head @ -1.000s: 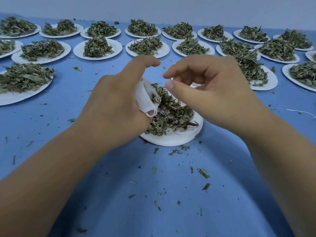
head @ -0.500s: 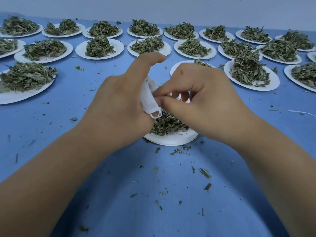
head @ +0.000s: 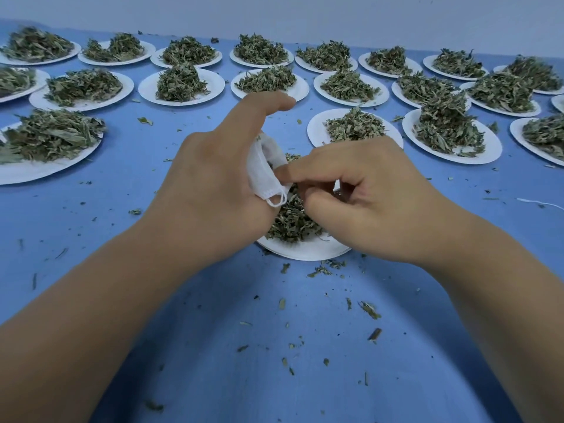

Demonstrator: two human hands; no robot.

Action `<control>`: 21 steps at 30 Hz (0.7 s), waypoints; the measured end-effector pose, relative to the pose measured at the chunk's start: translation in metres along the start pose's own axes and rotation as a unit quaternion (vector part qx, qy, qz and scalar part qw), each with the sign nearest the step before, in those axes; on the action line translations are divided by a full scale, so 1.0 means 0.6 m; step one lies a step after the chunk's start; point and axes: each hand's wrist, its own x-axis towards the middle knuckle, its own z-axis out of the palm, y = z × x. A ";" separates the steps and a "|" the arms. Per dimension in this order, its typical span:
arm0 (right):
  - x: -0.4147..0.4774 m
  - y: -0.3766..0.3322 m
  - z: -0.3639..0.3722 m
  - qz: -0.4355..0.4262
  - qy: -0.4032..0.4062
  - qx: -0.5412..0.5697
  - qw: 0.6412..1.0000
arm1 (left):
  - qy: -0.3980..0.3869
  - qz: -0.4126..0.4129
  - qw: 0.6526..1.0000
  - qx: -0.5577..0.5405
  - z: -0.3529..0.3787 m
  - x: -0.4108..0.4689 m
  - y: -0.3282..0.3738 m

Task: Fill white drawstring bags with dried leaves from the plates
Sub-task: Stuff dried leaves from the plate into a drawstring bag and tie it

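White drawstring bag [head: 264, 166], gripped in the curled left hand [head: 210, 190] with the index finger raised, above the near plate [head: 305, 250] of dried leaves [head: 293, 221] on the blue worktop [head: 189, 355]. Right hand [head: 375, 199]: fingers curled, forefinger tip touching the bag's mouth; whether it pinches leaves cannot be told. Further plates [head: 213, 87] heaped with leaves lie in rows behind; leaf fragments [head: 369, 309] are scattered on the worktop in front.

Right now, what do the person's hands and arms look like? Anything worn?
Nothing worn: left hand and right hand show no gloves, rings or watch. The left forearm and right forearm are uncovered to the frame edge; no sleeve in view.
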 end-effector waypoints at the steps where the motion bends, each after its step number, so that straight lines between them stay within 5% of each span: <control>1: 0.001 -0.002 -0.001 0.004 -0.018 0.002 1.000 | 0.000 0.002 1.000 -0.003 0.001 0.000 0.001; 5: 0.001 -0.011 0.003 0.011 -0.071 0.002 0.997 | -0.027 0.020 0.999 0.005 0.004 -0.002 0.009; 10: -0.002 -0.009 -0.008 0.013 0.008 0.032 0.999 | -0.002 0.009 1.000 -0.009 0.002 -0.002 0.007; 15: -0.002 -0.012 0.001 0.013 -0.087 -0.008 0.996 | -0.034 -0.004 0.999 -0.021 0.004 -0.004 0.018; 21: 0.004 -0.006 0.003 0.018 0.208 0.064 0.976 | -0.041 0.008 0.999 -0.028 -0.002 -0.003 0.028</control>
